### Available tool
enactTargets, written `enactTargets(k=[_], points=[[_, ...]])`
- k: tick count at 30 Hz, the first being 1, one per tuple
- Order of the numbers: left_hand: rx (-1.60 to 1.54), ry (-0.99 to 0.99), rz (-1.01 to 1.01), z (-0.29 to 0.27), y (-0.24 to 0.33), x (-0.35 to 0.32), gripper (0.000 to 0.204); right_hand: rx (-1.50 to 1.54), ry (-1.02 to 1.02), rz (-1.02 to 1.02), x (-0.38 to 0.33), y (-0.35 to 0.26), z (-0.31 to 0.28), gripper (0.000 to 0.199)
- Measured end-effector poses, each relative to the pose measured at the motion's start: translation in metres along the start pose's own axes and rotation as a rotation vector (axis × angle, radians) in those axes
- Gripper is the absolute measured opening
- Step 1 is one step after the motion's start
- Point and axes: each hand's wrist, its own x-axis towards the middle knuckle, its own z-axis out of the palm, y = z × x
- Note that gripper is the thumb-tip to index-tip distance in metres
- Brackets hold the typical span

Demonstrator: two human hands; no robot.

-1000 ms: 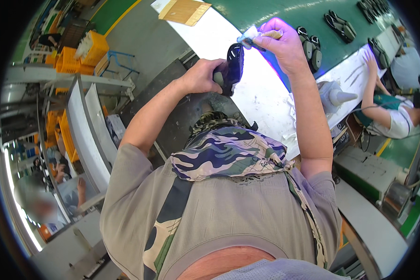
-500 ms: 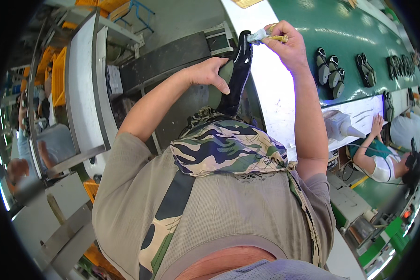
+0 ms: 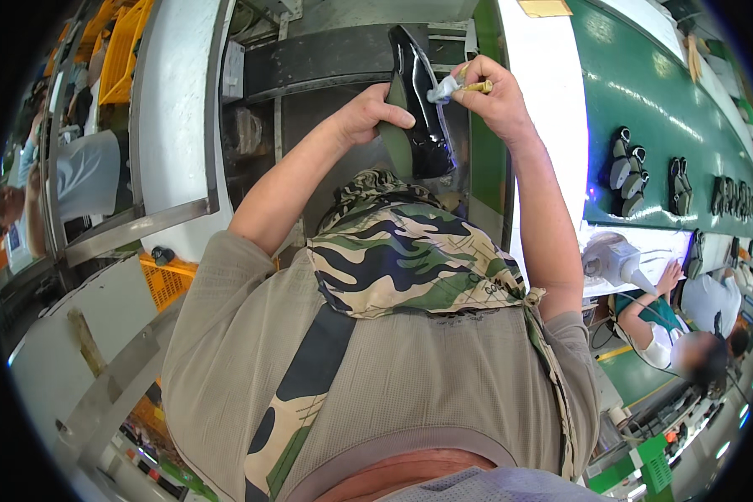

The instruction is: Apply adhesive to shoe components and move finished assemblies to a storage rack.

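The left hand (image 3: pixel 375 107) wraps its fingers around a glossy black shoe upper (image 3: pixel 422 100), thumb across the front and the other fingers curled behind, holding it upright above the camouflage apron (image 3: pixel 410 259). The right hand (image 3: pixel 492 94) has its fingers pinched tightly together on a small brush (image 3: pixel 458 85) with a yellowish handle, its pale tip touching the upper's shiny face just beside the left thumb. The upper's lower end is hidden behind the apron; the bristles are too small to make out.
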Motion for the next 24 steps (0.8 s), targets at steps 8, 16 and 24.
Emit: enactTargets(k=[8,16,24], points=[[-0.255,0.202,0.139,-0.054,-0.024,-0.026,0.037,-0.081,-0.184,0.156,0.008,0.011,0.020,0.024],[-0.618,0.305,0.299,-0.082,-0.049,-0.047,0.038,0.242,0.116,0.263,0.012,0.046,0.049,0.019],[-0.400,0.481,0.461,-0.090,-0.066,-0.067,0.044,0.223,0.238,0.495,0.019,0.061,0.087,0.017]])
